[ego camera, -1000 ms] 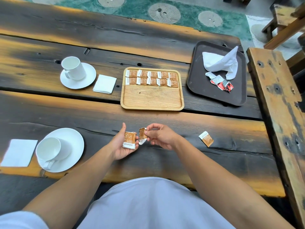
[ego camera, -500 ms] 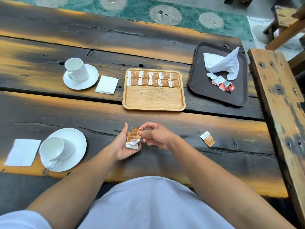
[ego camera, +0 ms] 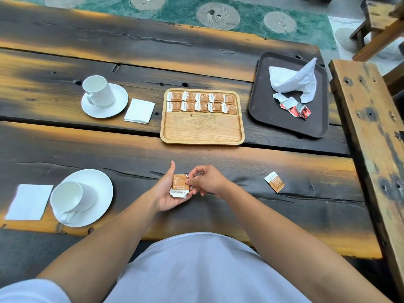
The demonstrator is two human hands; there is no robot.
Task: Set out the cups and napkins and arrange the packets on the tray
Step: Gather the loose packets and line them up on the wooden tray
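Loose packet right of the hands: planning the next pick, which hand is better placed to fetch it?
Right, probably. The loose packet lies on the right hand's side; the left hand cradles the held packets and would cross over.

Bright, even, diffuse light. Shadows faint and soft-edged on the worktop (ego camera: 262,215) around the right grip (ego camera: 207,182). Focus crisp near that grip; wide-angle bowing and slight softness far out, toward frame edges.

White shirt (ego camera: 196,270), short white sleeve (ego camera: 28,291)
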